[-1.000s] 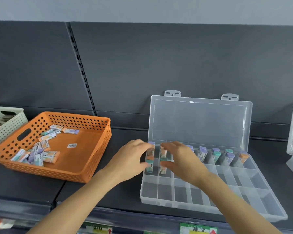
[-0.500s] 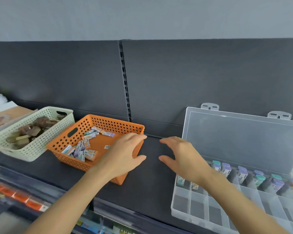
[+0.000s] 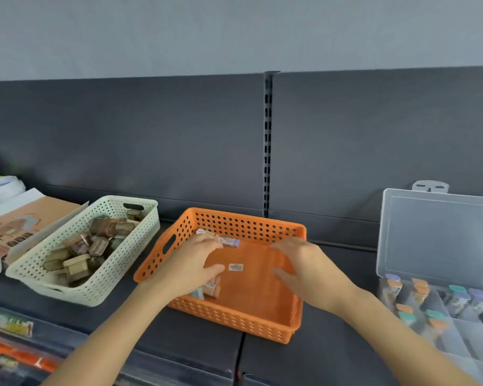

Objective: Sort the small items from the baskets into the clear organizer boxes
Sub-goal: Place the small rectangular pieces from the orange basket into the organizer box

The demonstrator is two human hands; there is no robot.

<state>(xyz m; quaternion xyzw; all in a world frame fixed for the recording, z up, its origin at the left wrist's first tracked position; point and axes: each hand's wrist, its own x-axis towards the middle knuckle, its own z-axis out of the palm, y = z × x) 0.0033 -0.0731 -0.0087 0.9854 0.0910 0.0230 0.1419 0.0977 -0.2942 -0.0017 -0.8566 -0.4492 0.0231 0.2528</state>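
Note:
An orange perforated basket [image 3: 234, 319] sits on the dark shelf at centre. Small capped tubes lie inside it; one shows near the back [image 3: 229, 241] and others [image 3: 210, 289] peek out under my left hand. My left hand [image 3: 190, 267] hovers over the basket's left half, fingers spread, holding nothing. My right hand [image 3: 308, 270] reaches in over the right half, fingers apart and empty. A clear organizer box [image 3: 441, 235] stands at the right with its lid up, and several capped tubes [image 3: 457, 299] stand upright in its back compartments.
A cream perforated basket [image 3: 123, 277] with brownish small items stands left of the orange one. A brown-covered box or book [image 3: 20, 227] lies at the far left. A white label [image 3: 235, 267] sticks to the orange basket's floor. The shelf's front edge runs below.
Both hands left the organizer box and travelled left into the orange basket, now empty. The view swung left, so the organizer sits at the right edge and the cream basket shows fully.

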